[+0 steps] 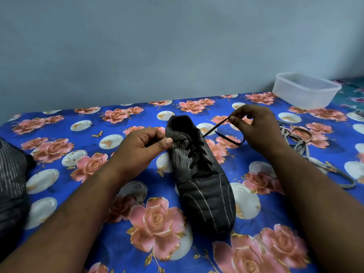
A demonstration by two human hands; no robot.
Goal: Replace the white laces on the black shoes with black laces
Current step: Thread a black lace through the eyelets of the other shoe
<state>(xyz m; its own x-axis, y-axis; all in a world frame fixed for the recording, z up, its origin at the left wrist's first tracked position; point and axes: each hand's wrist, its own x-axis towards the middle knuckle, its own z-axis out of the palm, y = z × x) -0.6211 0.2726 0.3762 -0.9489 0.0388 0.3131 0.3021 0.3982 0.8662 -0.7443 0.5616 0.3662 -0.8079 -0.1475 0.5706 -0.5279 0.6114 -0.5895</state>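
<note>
Centre of the surface (pixel 82 107), a black shoe (pixel 204 186) lies flat, toe toward the camera, heel opening toward the wall. Its upper looks matte and stitched, with thin pale stripes running lengthwise down the sides and curved seams across the rounded toe. A black lace (pixel 197 154) is already threaded in criss-cross rows up the eyelets: flat, narrow, cord-like.

The left hand (pixel 145 144) sits at the shoe's collar, thumb and curled fingers pinching at the lace's left end right against the striped side panel; the lace itself is hard to see in that grip. The right hand (pixel 256 127) is raised off to the right of the heel, thumb and forefinger pinching the other end of the lace, which stretches taut from the top eyelet up to the fingers and then droops in a loose loop below the palm.

The cloth covering the surface is glossy blue, printed with pink roses, white discs and small gold butterflies. To the right lies a white lace (pixel 307 154), flat and greyish, in slack tangled loops. Back right, near the pale blue wall (pixel 157 46), stands a translucent plastic container (pixel 306 91), rectangular with rounded corners. At the left edge, a dark striped shape (pixel 11 174) is partly in view; what it is, I cannot tell.
</note>
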